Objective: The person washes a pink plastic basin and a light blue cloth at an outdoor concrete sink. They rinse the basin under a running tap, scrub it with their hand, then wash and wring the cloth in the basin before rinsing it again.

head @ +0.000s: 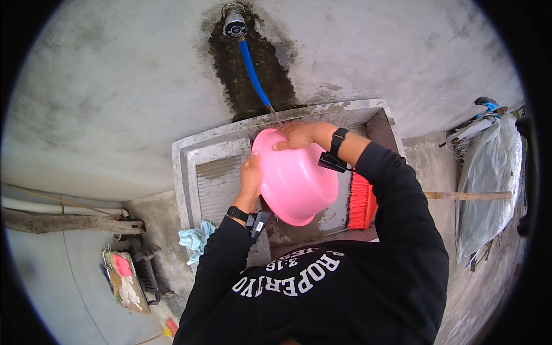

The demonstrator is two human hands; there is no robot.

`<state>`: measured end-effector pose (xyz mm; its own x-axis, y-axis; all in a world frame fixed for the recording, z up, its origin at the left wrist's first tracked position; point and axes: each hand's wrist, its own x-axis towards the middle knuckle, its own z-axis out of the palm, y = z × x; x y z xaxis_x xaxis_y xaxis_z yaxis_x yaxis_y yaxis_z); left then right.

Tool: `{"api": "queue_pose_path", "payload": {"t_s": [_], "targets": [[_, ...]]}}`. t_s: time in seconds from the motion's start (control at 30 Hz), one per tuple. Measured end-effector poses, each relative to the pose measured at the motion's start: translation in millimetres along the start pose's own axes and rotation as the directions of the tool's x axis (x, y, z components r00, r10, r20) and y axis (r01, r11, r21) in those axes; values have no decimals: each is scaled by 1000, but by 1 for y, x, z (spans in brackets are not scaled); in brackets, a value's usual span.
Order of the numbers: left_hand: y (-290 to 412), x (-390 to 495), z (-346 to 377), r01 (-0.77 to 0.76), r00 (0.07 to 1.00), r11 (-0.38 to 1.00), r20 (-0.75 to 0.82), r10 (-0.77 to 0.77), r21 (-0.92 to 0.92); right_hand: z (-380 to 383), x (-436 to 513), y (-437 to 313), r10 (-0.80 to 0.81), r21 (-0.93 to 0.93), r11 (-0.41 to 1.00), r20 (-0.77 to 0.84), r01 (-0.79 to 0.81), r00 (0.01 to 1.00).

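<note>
A pink plastic basin (pixel 286 177) is tipped on its side over the concrete sink (pixel 179 159), its outer wall turned up towards me. My left hand (pixel 250 174) grips its left rim, with the thumb on the outside and the fingers hidden behind. At the upper side of the basin is my right hand (pixel 297 133), thumb on the pink wall and fingertips out of sight. Water runs from a blue hose (pixel 255 77) onto or just beside the right fingers. The hose hangs from a metal wall tap (pixel 235 26).
A red-bristled broom (pixel 360 202) lies in the sink's right part, its wooden handle (pixel 470 196) sticking out rightward. Left lies a ribbed washboard (pixel 220 185), with a light-blue cloth (pixel 196 241) over the sink edge. Plastic sheeting (pixel 489 185) covers a bundle at right.
</note>
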<state>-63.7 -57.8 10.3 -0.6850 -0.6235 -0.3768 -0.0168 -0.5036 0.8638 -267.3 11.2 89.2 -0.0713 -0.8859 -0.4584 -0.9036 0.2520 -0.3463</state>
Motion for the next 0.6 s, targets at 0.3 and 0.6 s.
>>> {"api": "queue_pose_path", "payload": {"t_s": [0.3,0.6], "targets": [[38,-18,-54,241,919,970,327,-220,-25,31,22,16,14,639,768,33,-32,999],[21,-7,-68,211,977,972,40,-208,-108,67,-10,-47,-506,-182,856,-490,484,710]]}}
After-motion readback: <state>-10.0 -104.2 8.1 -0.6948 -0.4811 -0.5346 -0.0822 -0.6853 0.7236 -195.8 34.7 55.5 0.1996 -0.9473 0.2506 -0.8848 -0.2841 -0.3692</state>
